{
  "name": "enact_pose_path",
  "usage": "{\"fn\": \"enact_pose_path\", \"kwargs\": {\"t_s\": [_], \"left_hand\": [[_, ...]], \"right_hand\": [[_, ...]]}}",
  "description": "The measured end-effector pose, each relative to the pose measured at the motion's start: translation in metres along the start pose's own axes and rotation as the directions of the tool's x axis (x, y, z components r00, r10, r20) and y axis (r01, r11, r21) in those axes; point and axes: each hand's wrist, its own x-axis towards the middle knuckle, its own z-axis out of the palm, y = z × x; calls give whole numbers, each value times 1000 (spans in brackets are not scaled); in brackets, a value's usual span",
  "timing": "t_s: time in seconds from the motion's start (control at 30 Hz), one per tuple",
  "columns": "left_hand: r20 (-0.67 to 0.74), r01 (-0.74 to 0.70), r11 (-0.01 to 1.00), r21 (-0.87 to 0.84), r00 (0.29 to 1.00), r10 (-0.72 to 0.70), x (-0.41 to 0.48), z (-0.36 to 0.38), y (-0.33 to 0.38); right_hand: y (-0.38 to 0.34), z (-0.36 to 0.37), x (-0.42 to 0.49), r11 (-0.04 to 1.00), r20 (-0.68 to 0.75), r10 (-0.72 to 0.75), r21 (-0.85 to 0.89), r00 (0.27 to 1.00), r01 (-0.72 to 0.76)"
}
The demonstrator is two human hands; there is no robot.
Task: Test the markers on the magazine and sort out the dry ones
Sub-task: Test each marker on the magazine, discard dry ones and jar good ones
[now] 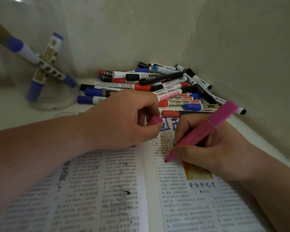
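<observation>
An open magazine point(117, 190) with printed text lies in front of me, with a few dark ink marks on its left page. My right hand point(213, 151) grips an uncapped pink marker point(203, 131), its tip touching the right page just under a yellow scrawl. My left hand point(124, 119) rests on the magazine's top edge and holds the pink cap point(155, 120) between curled fingers. A pile of several whiteboard markers point(157, 86) in red, blue and black lies behind the magazine in the corner.
A clear plastic container point(45, 67) stands at the left back, holding three blue-capped markers point(38, 61) leaning inside it. Walls close the space behind and to the right. The pale tabletop point(10, 113) shows at the left of the magazine.
</observation>
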Motion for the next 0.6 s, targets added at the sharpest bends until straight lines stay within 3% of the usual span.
{"fn": "enact_pose_path", "kwargs": {"t_s": [0.13, 0.3, 0.47, 0.6], "left_hand": [[14, 1, 1000, -11, 1000, -1, 0, 0, 0], [-11, 12, 1000, -19, 1000, -13, 0, 1, 0], [5, 18, 1000, -21, 1000, -18, 0, 0, 1], [9, 9, 1000, -1, 1000, -9, -1, 0, 1]], "right_hand": [[0, 2, -3, 996, 123, 21, 82, 992, -31], [0, -1, 1, 1000, -8, -3, 15, 1000, 3], [1, -3, 1, 1000, 19, 23, 7, 1000, -23], [5, -2, 3, 998, -101, -26, -58, 995, 20]]}}
